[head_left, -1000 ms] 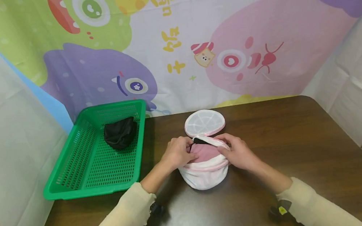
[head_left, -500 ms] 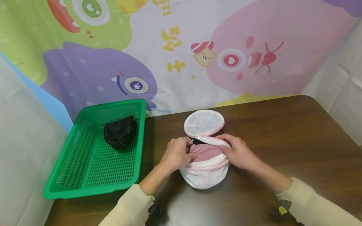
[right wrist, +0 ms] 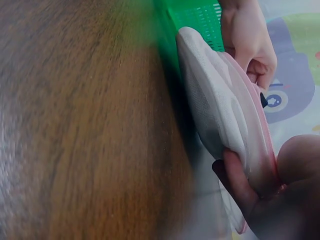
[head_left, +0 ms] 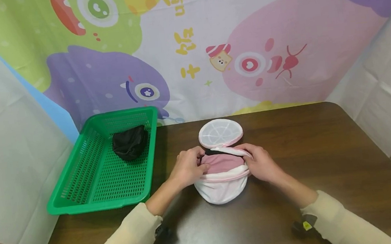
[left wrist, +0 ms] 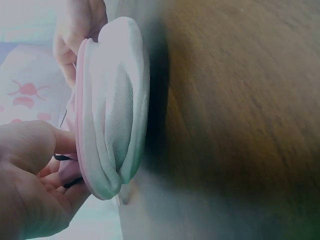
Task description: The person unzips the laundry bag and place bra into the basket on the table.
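A white mesh laundry bag (head_left: 221, 192) with a pink zipper sits on the table, its round lid (head_left: 220, 133) folded back behind it. Inside lies a folded dusty-pink cloth garment (head_left: 222, 163), with a black part showing along its back. My left hand (head_left: 188, 166) pinches the garment at the left side of the opening; in the left wrist view, pink and black cloth shows between thumb and fingers. On the other side, my right hand (head_left: 261, 162) grips the bag's rim, fingers outside and thumb over the zipper edge in the right wrist view.
At the left stands a green perforated plastic basket (head_left: 106, 205) with a crumpled black cloth item (head_left: 130, 143) in it. A cartoon-print cloth (head_left: 193, 94) hangs behind the brown wooden table (head_left: 318, 145).
Both hands have drawn slightly apart, the left one to the left and the right one to the right. The bag's opening is wider and more of the pink garment shows.
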The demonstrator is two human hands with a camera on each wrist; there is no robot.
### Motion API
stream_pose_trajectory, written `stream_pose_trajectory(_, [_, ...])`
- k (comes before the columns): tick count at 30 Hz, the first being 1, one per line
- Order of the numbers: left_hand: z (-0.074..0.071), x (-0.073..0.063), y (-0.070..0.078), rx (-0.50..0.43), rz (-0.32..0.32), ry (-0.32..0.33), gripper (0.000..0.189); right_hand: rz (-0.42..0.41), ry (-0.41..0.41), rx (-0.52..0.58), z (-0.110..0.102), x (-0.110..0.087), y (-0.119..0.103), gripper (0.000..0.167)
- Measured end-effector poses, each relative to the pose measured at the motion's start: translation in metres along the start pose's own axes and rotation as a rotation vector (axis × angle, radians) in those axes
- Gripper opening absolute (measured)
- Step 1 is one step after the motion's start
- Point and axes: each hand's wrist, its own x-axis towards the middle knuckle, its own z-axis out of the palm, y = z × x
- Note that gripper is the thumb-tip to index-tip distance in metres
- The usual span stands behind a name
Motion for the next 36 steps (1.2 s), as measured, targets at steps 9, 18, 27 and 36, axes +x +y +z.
stream_pose_trajectory(9, [-0.027,-0.017,0.031,-0.108,-0.056,0.027,0.022,0.078,-0.022,-0.053,-0.010,-0.004,-0.033,0.038])
stream_pose_trajectory(18, [-0.034,-0.023,0.037,-0.148,-0.086,0.083,0.021,0.086,-0.005,-0.060,-0.013,-0.004,-0.030,0.035])
stream_pose_trajectory(27, [-0.042,-0.029,0.051,-0.135,-0.175,0.114,0.021,0.111,-0.007,-0.057,-0.015,-0.004,-0.028,0.034])
stream_pose_trajectory(36, [-0.047,-0.029,0.047,-0.176,-0.201,0.177,0.025,0.109,0.001,-0.054,-0.018,-0.005,-0.026,0.038])
